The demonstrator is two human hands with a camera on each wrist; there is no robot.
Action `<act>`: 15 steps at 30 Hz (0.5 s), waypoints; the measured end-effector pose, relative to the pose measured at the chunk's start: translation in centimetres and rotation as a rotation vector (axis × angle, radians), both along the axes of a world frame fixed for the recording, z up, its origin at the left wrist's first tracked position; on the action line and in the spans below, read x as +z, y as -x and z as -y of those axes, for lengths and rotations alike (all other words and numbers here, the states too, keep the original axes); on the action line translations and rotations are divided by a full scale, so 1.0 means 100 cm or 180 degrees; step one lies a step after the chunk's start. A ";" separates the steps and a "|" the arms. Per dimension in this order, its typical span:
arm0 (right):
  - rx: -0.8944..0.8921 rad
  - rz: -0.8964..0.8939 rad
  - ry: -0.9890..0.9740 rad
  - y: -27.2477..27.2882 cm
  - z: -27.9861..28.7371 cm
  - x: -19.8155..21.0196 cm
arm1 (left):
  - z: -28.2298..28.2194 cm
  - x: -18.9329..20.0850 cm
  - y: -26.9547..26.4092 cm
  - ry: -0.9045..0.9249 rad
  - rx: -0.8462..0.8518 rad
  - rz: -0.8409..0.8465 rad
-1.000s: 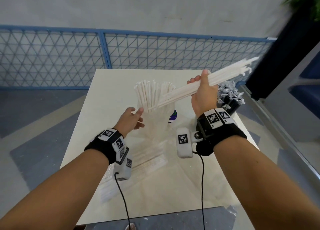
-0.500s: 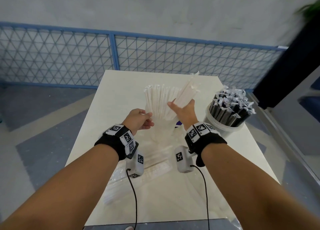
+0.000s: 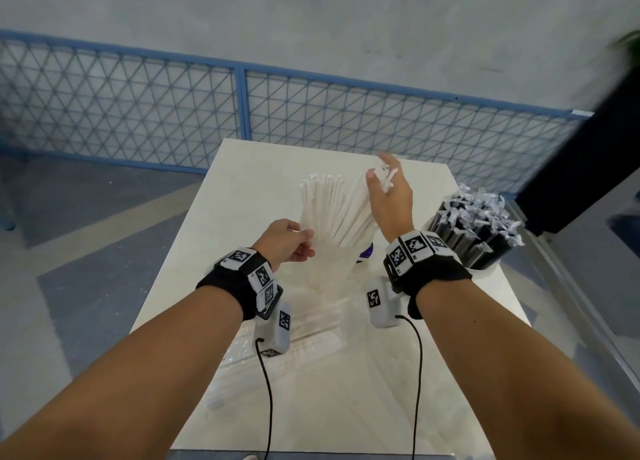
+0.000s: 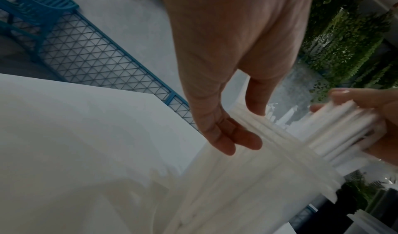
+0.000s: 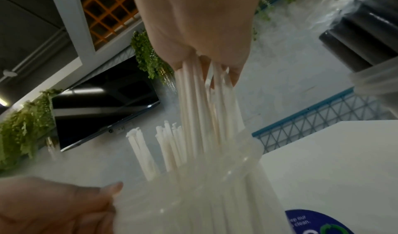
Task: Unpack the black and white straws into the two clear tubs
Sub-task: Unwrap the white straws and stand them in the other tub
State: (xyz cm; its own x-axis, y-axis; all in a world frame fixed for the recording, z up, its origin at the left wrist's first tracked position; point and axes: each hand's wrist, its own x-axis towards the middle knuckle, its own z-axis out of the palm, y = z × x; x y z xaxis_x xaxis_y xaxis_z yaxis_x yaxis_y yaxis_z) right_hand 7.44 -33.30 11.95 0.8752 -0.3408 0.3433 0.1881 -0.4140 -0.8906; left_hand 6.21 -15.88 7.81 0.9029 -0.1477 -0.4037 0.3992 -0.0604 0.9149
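A: Right wrist view first: the right hand [image 5: 200, 33] is over the tops of a bunch of white straws [image 5: 202, 111], fingers half-curled round their upper ends, and their lower ends are already down inside the clear tub [image 5: 226, 186].

B: And the left hand [image 3: 287, 239]?

A: Loose and mostly straight, fingers [image 4: 234, 140] laid against the straws at the tub's left side. No clamp there, it's steadying.

B: Where's everything else sitting?

A: Head view: the tub stands mid-table [image 3: 263, 182], white straws fanned out in it. To the right, near the table edge, the second tub [image 3: 485, 269] is packed with black straws [image 3: 474, 224]. Nearer the person lies clear wrapping [image 3: 311, 338] with what looks like more white straws inside.

B: How do these handle?

A: My read: very light, stiff along their length but easily bent or crushed, and slick in their wrappers, so a bundle wants to splay. Best taken as a bunch around the upper half, gently, with the other hand corralling the side.
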 end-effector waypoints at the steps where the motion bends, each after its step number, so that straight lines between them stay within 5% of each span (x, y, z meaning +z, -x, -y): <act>1: 0.0018 -0.0072 0.0103 -0.001 -0.002 -0.002 | 0.000 0.000 0.000 -0.0002 0.0004 -0.0001; 8: 0.0082 -0.0170 0.0300 -0.004 -0.004 -0.014 | 0.000 0.001 0.001 0.0020 0.0016 -0.0019; 15: -0.0196 0.0501 0.0171 0.011 -0.004 -0.014 | -0.001 -0.001 0.000 0.0045 0.0001 -0.0018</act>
State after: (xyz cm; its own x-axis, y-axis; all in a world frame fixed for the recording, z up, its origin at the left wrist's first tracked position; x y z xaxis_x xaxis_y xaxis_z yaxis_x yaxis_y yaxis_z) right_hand 6.38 -32.85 10.53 0.7873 -0.3695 0.4937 0.2964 -0.4753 -0.8284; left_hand 6.20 -15.82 7.75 0.9007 -0.1530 -0.4066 0.4043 -0.0473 0.9134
